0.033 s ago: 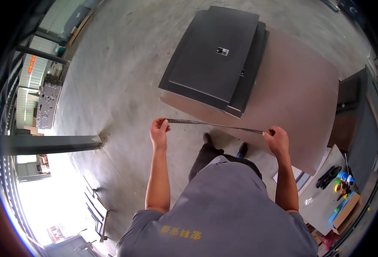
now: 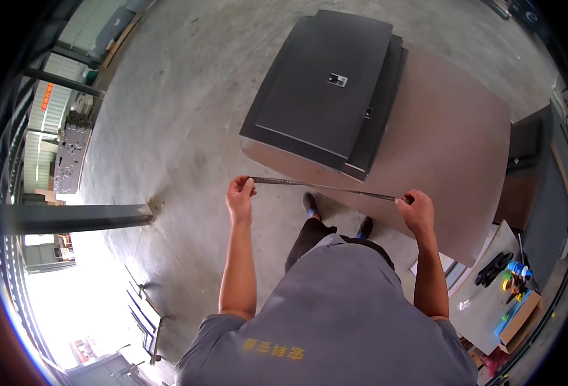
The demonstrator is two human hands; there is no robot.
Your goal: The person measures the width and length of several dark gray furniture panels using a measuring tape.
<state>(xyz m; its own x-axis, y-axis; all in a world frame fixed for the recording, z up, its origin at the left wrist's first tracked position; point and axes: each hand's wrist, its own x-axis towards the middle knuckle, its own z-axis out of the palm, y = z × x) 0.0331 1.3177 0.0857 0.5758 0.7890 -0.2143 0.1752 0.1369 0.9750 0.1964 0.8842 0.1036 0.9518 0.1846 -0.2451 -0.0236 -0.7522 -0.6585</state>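
Note:
A long, thin dark strip [image 2: 277, 182] with fine marks along its left part stretches between my two hands. It is pulled nearly straight and seems to twist near its middle. My left hand [image 2: 240, 198] pinches one end between thumb and fingers, and my right hand [image 2: 419, 211] grips the other. Just beyond the strip is a large brown board [image 2: 451, 141], and my right hand is over its near edge. Dark grey flat panels [image 2: 316, 61] lie stacked on the board's left part. The top panel carries a small fitting [image 2: 337, 80].
At the right, a pale table [image 2: 474, 315] holds a black coiled or bundled item [image 2: 493, 269], small coloured tools and an open cardboard box [image 2: 522, 321]. Dark cabinet-like pieces [image 2: 531, 145] stand beyond it. A steel column [image 2: 78, 219] rises at the left from the concrete floor.
My left foot shows farther forward from under my body. The panels and board sit slightly lower and to the right in view. Both hands keep their hold on the strip.

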